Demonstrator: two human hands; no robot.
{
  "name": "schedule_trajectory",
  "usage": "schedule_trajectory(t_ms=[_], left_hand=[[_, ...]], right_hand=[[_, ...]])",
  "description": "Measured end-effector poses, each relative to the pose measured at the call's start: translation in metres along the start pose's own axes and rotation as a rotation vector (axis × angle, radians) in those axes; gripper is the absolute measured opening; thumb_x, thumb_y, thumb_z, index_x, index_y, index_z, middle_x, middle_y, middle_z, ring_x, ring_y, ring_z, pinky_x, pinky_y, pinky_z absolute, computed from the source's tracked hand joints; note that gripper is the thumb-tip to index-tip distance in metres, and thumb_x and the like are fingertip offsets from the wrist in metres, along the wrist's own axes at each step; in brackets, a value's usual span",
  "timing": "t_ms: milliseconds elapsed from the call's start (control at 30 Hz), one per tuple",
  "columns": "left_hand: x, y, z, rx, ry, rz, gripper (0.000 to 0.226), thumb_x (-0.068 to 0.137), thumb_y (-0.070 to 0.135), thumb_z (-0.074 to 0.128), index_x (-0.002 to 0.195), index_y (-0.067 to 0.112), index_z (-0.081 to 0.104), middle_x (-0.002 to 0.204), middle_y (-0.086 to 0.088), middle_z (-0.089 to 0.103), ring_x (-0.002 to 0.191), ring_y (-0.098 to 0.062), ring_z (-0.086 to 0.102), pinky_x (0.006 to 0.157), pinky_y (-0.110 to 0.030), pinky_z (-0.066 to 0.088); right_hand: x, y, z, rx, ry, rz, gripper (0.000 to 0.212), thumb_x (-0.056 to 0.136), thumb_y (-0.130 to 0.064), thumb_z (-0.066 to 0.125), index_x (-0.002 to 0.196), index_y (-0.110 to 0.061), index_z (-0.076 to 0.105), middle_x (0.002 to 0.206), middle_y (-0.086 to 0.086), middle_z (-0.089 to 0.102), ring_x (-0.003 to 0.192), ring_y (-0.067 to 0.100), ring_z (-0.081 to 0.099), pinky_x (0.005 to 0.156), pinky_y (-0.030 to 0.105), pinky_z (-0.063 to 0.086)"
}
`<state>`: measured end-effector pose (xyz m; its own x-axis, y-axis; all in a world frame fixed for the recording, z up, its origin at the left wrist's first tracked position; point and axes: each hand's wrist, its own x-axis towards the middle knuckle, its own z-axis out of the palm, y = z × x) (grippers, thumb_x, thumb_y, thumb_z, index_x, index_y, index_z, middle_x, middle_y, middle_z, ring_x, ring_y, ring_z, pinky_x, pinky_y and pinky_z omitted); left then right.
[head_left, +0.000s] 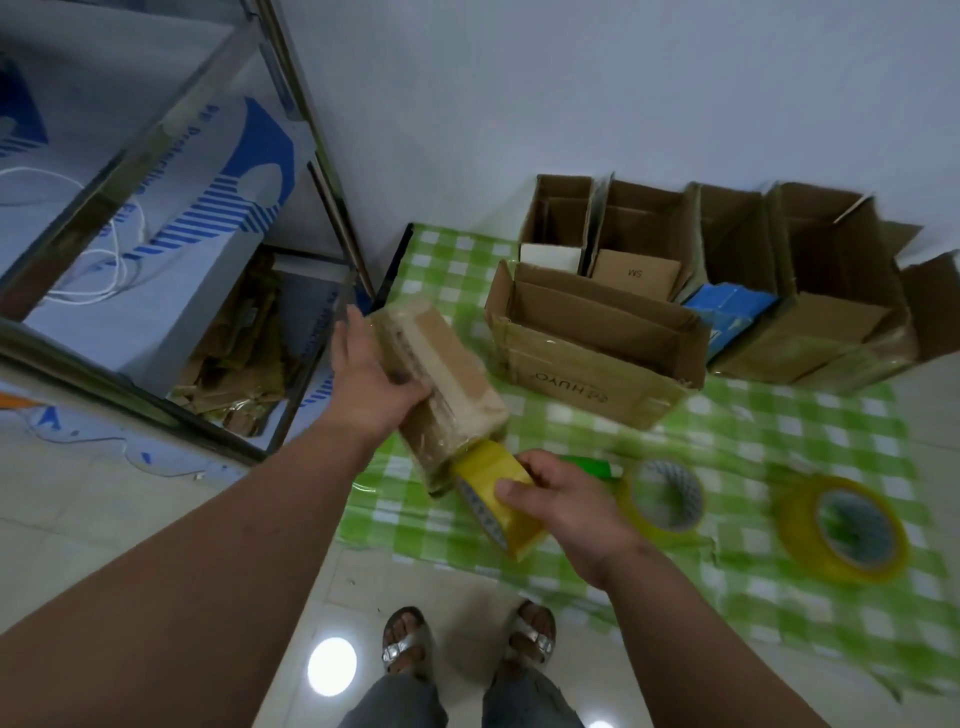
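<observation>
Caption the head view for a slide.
Left hand grips a taped box; right hand holds yellow tape roll against it.

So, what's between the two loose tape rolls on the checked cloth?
Only bare checked cloth, in the head view, between one tape roll and the other tape roll.

Green checked cloth (779, 431) on floor; open cardboard boxes (597, 374) far right; two loose tape rolls (841, 530) near right; metal shelf (322, 171) left.

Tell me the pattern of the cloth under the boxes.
The cloth is green-and-white checked; the head view shows it.
</observation>
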<state>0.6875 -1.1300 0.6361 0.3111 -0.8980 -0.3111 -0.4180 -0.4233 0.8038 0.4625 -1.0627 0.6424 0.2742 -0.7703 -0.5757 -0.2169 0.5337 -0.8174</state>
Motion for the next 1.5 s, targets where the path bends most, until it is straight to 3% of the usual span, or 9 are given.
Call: schedule_trajectory(t_ms=[133,267,500,600,967,1133,1233,1333,1500], left_hand=[[-0.048,-0.024,0.024,0.247,-0.027,0.301,0.100,0.081,0.054,0.071,0.157,0.034,0.010,0.164,-0.001,-0.014,0.151,-0.027,-0.003,0.120,-0.049,0.017],[-0.056,-0.036,0.025,0.466,-0.098,0.313,0.098,0.071,0.082,0.036,0.155,0.040,0.010,0.163,0.003,-0.020,0.150,-0.032,-0.011,0.119,-0.053,0.009],[-0.039,-0.033,0.020,0.502,-0.208,0.335,0.090,0.086,0.062,0.055,0.156,0.040,0.002,0.160,0.011,-0.028,0.150,-0.028,-0.016,0.120,-0.051,0.009],[-0.032,-0.030,0.017,0.522,-0.239,0.334,0.089,0.088,0.059,0.055,0.156,0.040,0.002,0.160,0.013,-0.028,0.150,-0.027,-0.014,0.120,-0.053,0.012],[-0.027,-0.023,0.013,0.575,-0.234,0.334,0.090,0.087,0.058,0.051,0.157,0.030,0.002,0.163,0.005,-0.021,0.152,-0.024,-0.002,0.120,-0.050,0.019],[-0.050,-0.025,0.030,0.322,0.016,0.271,0.089,0.085,0.042,0.069,0.154,0.012,0.021,0.164,-0.002,0.009,0.148,-0.020,0.020,0.113,-0.036,0.030],[-0.068,-0.025,0.048,0.180,0.275,0.159,0.073,0.076,0.040,0.079,0.128,0.005,0.042,0.137,-0.011,0.037,0.110,-0.027,0.053,0.083,-0.037,0.049],[-0.078,-0.024,0.061,0.043,0.391,-0.067,0.059,0.074,0.051,0.078,0.100,0.015,0.040,0.092,0.001,0.050,0.070,-0.018,0.051,0.056,-0.027,0.036],[-0.090,-0.026,0.075,-0.026,0.444,-0.272,0.054,0.076,0.063,0.071,0.079,0.015,0.044,0.067,0.002,0.049,0.058,-0.013,0.049,0.049,-0.029,0.029]], right_hand=[[0.001,-0.002,0.004,0.002,0.007,-0.023,0.016,0.091,-0.019,0.069,0.103,-0.011,0.066,0.085,0.001,0.069,0.075,0.013,0.066,0.067,0.027,0.051],[-0.002,0.008,0.003,-0.045,0.004,-0.028,0.015,0.089,-0.031,0.070,0.099,-0.019,0.067,0.082,-0.006,0.070,0.077,0.010,0.066,0.071,0.028,0.051],[-0.007,0.017,-0.002,0.000,-0.026,0.005,0.027,0.082,-0.035,0.068,0.099,-0.014,0.070,0.098,0.012,0.070,0.094,0.025,0.065,0.089,0.042,0.048],[-0.004,0.021,-0.002,-0.021,-0.072,-0.026,0.004,0.093,-0.020,0.064,0.093,-0.018,0.068,0.086,0.001,0.066,0.085,0.013,0.062,0.081,0.030,0.046],[0.005,0.038,0.008,-0.306,0.016,-0.064,0.024,0.098,-0.035,0.054,0.087,-0.014,0.053,0.078,-0.002,0.053,0.070,0.008,0.049,0.065,0.027,0.040],[0.009,0.041,0.006,-0.297,-0.020,-0.055,0.024,0.098,-0.036,0.056,0.098,-0.013,0.057,0.086,-0.001,0.057,0.080,0.013,0.053,0.073,0.034,0.044],[0.012,0.043,-0.001,-0.347,-0.047,-0.070,0.015,0.097,-0.032,0.059,0.103,-0.018,0.061,0.090,-0.007,0.061,0.083,0.011,0.056,0.071,0.025,0.044],[0.015,0.047,-0.009,-0.370,-0.046,-0.062,0.022,0.094,-0.030,0.064,0.112,-0.017,0.065,0.104,-0.007,0.067,0.096,0.009,0.060,0.077,0.017,0.045],[0.025,0.047,-0.033,-0.444,0.099,-0.088,0.022,0.093,-0.025,0.064,0.114,-0.017,0.066,0.117,-0.003,0.064,0.112,0.013,0.058,0.094,0.028,0.045]])
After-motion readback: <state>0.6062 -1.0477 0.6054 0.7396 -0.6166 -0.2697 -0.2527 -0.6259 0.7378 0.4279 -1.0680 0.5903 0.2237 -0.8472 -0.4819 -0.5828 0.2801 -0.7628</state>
